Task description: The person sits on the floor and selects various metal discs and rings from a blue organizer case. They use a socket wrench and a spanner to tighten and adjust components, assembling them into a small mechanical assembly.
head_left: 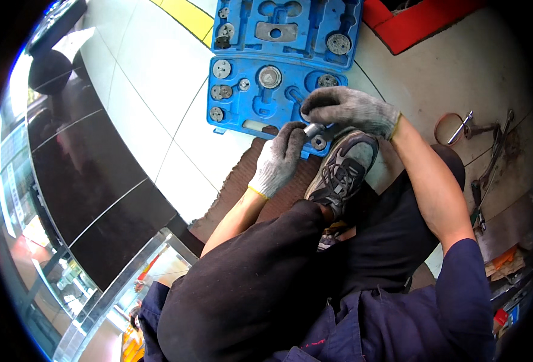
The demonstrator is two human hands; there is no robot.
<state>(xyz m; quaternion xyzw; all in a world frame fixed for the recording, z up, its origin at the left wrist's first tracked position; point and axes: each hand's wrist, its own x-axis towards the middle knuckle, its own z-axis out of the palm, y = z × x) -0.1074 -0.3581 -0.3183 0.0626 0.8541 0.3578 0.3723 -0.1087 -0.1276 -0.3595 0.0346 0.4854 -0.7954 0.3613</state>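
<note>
Both my hands wear grey-white knitted gloves with darkened fingers. My left hand is closed around a short silver metal cylinder, which sticks out past the fingertips toward the right. Just beyond and to the right, my right hand has its fingers curled down; what is in them, if anything, is hidden. The two hands hover over the near edge of an open blue plastic tool case. Its moulded recesses hold several round metal discs with small holes, such as a larger disc and a small ring-shaped piece.
My shoe stands right beside the case, over brown matting. Hand tools, including a long wrench, and a copper-coloured ring lie on the floor at right. A red angled piece is at the far right; a glass case is at lower left.
</note>
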